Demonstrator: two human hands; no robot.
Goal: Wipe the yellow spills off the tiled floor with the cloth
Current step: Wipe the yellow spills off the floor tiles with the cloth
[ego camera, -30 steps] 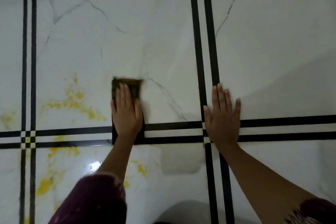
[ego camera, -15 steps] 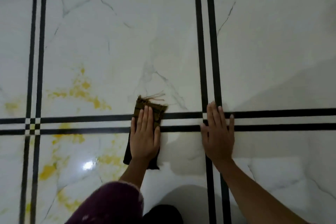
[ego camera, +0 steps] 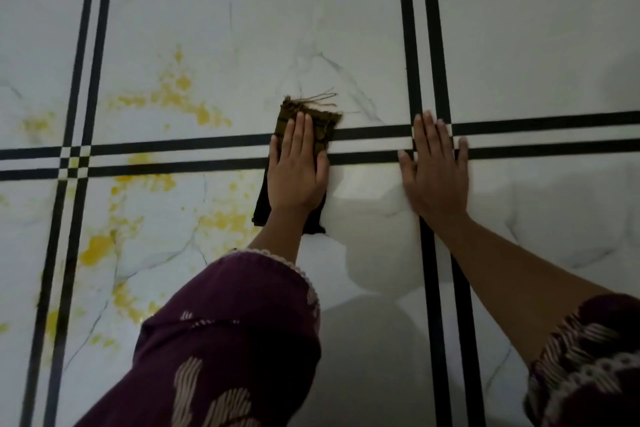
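A folded dark olive cloth (ego camera: 327,128) with frayed threads lies across the double black tile lines. My left hand (ego camera: 298,173) presses flat on it, fingers straight and pointing away from me. Yellow spills (ego camera: 180,94) stain the white marbled tile to the left of the cloth. More yellow spatter (ego camera: 225,218) lies just left of my left wrist, and a thicker yellow patch (ego camera: 97,246) sits further left. My right hand (ego camera: 434,173) rests flat on the floor to the right, fingers spread over the crossing of the black lines, holding nothing.
The white tiled floor (ego camera: 242,10) has paired black border lines that cross at the left (ego camera: 74,161) and under my right hand. My maroon patterned sleeves (ego camera: 225,340) fill the lower part of the view. Faint yellow marks (ego camera: 38,125) lie at the far left.
My left hand pulled the cloth back towards me, from the upper tile onto the black lines. Over the last half second both hands hold about the same places.
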